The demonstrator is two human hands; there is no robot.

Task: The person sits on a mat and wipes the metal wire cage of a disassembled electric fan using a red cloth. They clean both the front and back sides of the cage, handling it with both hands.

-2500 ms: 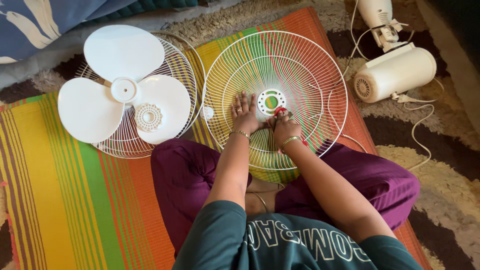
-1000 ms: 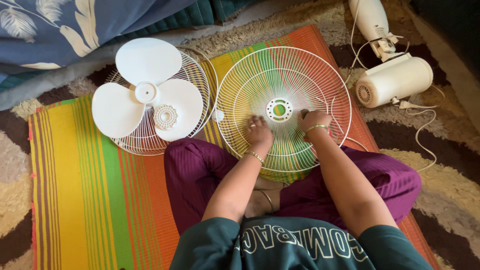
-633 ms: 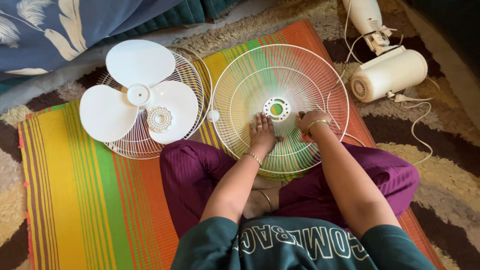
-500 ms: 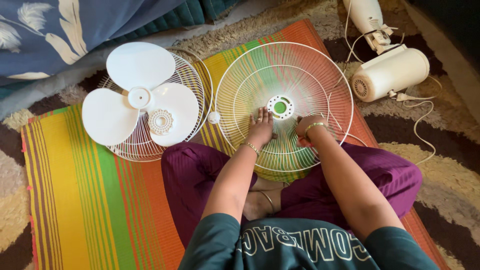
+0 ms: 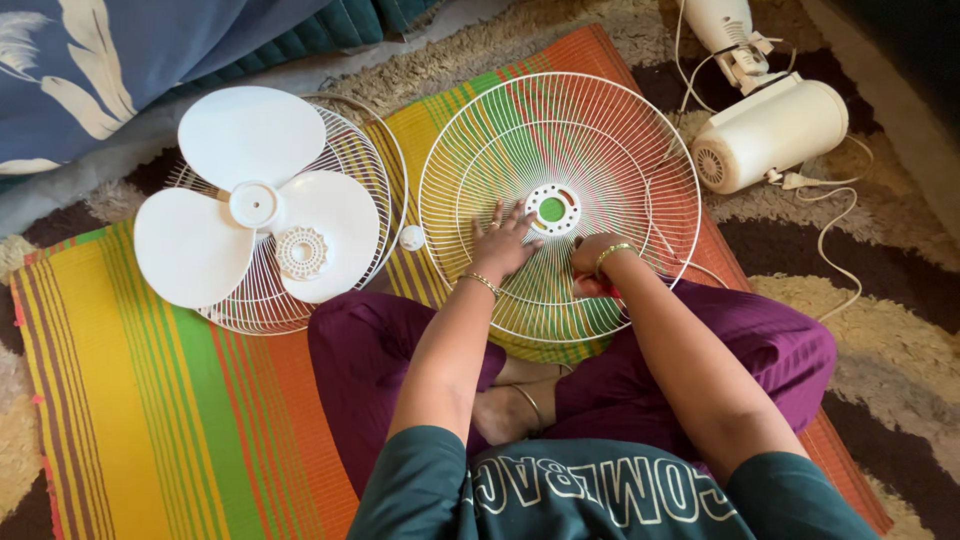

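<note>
**Hands at work on a fan grille laid flat on a striped mat**

The fingers [image 5: 512,222] of the left hand [image 5: 500,245] lie spread apart and flat on the white wire fan grille [image 5: 558,205], tips toward its ringed hub [image 5: 552,208]. The right hand [image 5: 592,262] is curled shut on a red-handled tool [image 5: 597,289], mostly hidden, perhaps a screwdriver. The round grille rests face up across the person's lap and the striped mat [image 5: 150,400], spokes radiating from the centre, green showing through the hub. Left of it, a three-blade white fan blade [image 5: 250,205] sits on a second grille [image 5: 345,140]. The motor housing [image 5: 770,135] lies on the rug.
</note>
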